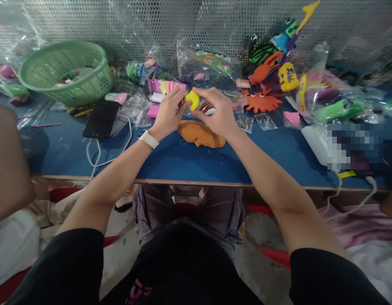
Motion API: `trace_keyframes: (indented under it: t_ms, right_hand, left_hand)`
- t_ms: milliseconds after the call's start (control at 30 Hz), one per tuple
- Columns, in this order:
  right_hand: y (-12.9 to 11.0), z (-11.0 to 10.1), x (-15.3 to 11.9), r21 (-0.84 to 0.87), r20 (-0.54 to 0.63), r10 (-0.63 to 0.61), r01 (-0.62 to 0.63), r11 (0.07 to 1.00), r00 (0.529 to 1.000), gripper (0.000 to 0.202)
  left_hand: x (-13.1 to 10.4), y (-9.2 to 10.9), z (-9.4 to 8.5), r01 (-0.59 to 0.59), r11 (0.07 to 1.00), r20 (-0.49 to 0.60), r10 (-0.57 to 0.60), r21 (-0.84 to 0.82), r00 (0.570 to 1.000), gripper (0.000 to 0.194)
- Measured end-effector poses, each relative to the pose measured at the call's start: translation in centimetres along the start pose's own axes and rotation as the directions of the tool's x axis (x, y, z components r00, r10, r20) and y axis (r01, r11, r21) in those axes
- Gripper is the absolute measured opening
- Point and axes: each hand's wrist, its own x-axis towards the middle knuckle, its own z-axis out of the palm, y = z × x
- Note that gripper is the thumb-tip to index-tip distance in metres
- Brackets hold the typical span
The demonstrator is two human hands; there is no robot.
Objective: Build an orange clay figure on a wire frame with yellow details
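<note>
Between my two hands is a lump of yellow modelling clay (192, 101), held above the table. My left hand (169, 111) pinches its left side with thumb and fingers; a white band circles that wrist. From the right, the fingertips of my right hand (218, 111) close on the same yellow lump. Just below the hands lies a flattened, uneven piece of orange-brown clay (200, 134) on the blue table. A pink block (153, 111) sits close to the left hand, near a row of pastel clay sticks (167, 86).
At the back left stands a green plastic basket (65, 91). A black phone (102, 119) with a white cable lies before it. An orange crab figure (262, 101) and other clay figures are at the back right, near a white box (319, 144). People sit on both sides.
</note>
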Motion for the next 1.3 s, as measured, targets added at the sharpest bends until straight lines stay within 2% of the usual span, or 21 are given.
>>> trace_keyframes:
  t_ms: [133,267,400,500,600,767,867,967,1067,1200,1300]
  right_hand:
    - [0.0,-0.7,0.0,-0.091,0.027,-0.011,0.014,0.996,1.000,0.063]
    - [-0.2,-1.1,-0.1,-0.166,0.024,-0.042,0.046,0.985,0.999,0.058]
    - [-0.5,-1.1,0.0,-0.232,-0.026,-0.030,0.023,0.972,0.999,0.062]
    - [-0.7,-0.6,0.1,-0.236,-0.064,-0.009,-0.007,0.972,0.998,0.072]
    - [-1.2,-0.2,0.1,-0.223,-0.059,-0.010,-0.003,0.975,0.998,0.081]
    - [-2.1,-0.5,-0.2,-0.224,-0.030,0.014,-0.021,0.974,0.999,0.076]
    - [-2.0,-0.8,-0.3,-0.187,-0.027,0.023,-0.028,0.982,0.999,0.066]
    - [-1.5,-0.9,-0.4,-0.177,0.036,-0.050,0.055,0.983,0.998,0.063]
    - [-1.2,-1.0,-0.3,-0.221,0.086,-0.100,0.117,0.968,0.991,0.048]
    - [-1.4,-1.1,-0.3,-0.322,0.068,-0.120,0.135,0.937,0.990,0.037]
    - [-1.4,-0.9,-0.2,-0.426,0.074,-0.094,0.117,0.897,0.993,0.037]
  left_hand:
    - [-0.1,0.3,0.0,-0.047,0.997,0.020,0.048,-0.057,0.999,0.063]
    - [-0.4,1.3,0.0,-0.062,0.994,0.046,0.067,-0.085,0.997,0.066]
    - [-0.6,1.6,0.2,-0.053,0.996,0.075,0.058,-0.065,0.995,0.055]
    - [-0.6,1.8,0.2,-0.041,0.998,0.098,0.045,-0.049,0.994,0.053]
    - [-0.6,2.1,0.0,-0.062,0.998,0.133,0.066,-0.032,0.989,0.045]
    - [-0.6,1.9,-0.1,-0.050,0.999,0.106,0.048,0.014,0.993,0.032]
    - [-0.6,1.4,0.1,-0.020,1.000,0.059,0.019,0.012,0.998,0.037]
    - [-0.6,1.0,0.3,0.013,1.000,0.020,-0.013,0.020,1.000,0.055]
    - [-0.6,1.4,0.4,0.001,1.000,0.019,-0.001,0.002,1.000,0.070]
    - [-0.6,2.3,0.4,-0.009,1.000,0.045,0.010,-0.026,0.999,0.073]
    - [-0.5,2.6,0.5,0.009,1.000,0.062,-0.008,-0.019,0.998,0.073]
